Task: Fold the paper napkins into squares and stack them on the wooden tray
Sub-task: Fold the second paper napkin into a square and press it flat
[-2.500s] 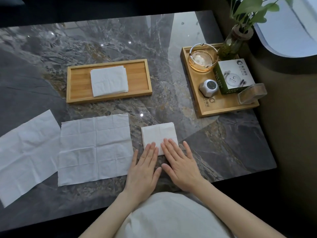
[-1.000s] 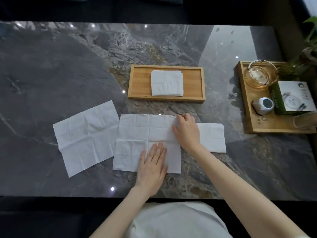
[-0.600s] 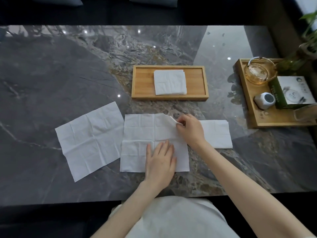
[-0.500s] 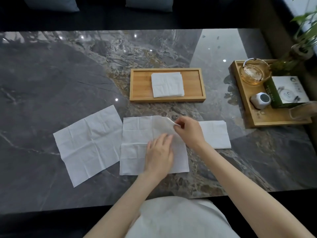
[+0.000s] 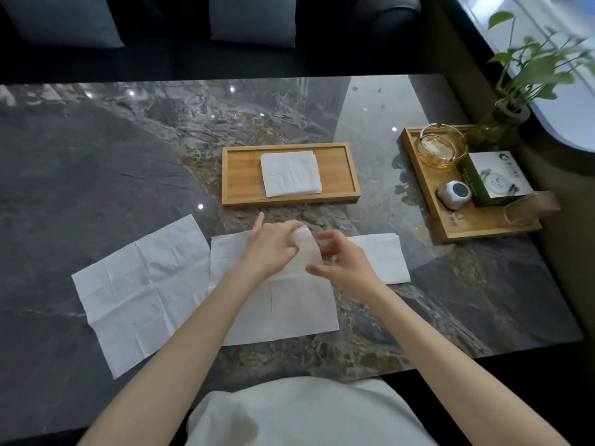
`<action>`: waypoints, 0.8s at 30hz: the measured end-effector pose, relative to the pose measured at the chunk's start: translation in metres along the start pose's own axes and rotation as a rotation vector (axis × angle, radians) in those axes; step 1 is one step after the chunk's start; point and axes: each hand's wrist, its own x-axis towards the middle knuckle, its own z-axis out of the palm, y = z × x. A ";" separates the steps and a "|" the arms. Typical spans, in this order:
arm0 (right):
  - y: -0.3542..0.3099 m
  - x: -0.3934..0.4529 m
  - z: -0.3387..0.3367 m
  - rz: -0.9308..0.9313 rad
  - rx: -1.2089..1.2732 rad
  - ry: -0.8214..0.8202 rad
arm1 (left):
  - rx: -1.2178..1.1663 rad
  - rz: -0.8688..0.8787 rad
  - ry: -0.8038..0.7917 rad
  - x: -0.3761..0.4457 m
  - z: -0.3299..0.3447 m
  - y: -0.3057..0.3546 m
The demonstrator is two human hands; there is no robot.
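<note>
An unfolded white napkin (image 5: pixel 289 310) lies flat in front of me, its far right corner lifted. My left hand (image 5: pixel 272 247) pinches that raised corner. My right hand (image 5: pixel 343 263) hovers beside it with fingers curled, touching the lifted flap; whether it grips the paper I cannot tell. A folded square napkin (image 5: pixel 384 259) rests on the table just right of my right hand. Another unfolded napkin (image 5: pixel 141 288) lies to the left. The wooden tray (image 5: pixel 240 175) sits beyond, holding a folded napkin stack (image 5: pixel 289 173).
A second wooden tray (image 5: pixel 476 226) at the right carries a glass bowl (image 5: pixel 441 149), a white cube gadget (image 5: pixel 454 194), a green-and-white box (image 5: pixel 492 177) and a clear holder (image 5: pixel 531 207). A potted plant (image 5: pixel 508 114) stands behind it. Sofa cushions (image 5: pixel 252 19) lie beyond the marble table's far edge.
My left hand rose from pressing the napkin flat and took hold of its far right corner, which is now lifted higher. My right hand shifted slightly right.
</note>
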 end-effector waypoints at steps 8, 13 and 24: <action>0.025 -0.011 -0.009 0.103 -0.046 -0.138 | -0.417 -0.167 0.199 -0.013 -0.032 -0.011; 0.002 -0.011 -0.033 -0.010 0.078 -0.043 | -0.543 -0.167 0.252 -0.026 -0.056 -0.019; -0.062 -0.025 -0.093 -0.293 0.304 0.004 | -0.861 -0.122 0.286 -0.069 -0.109 0.001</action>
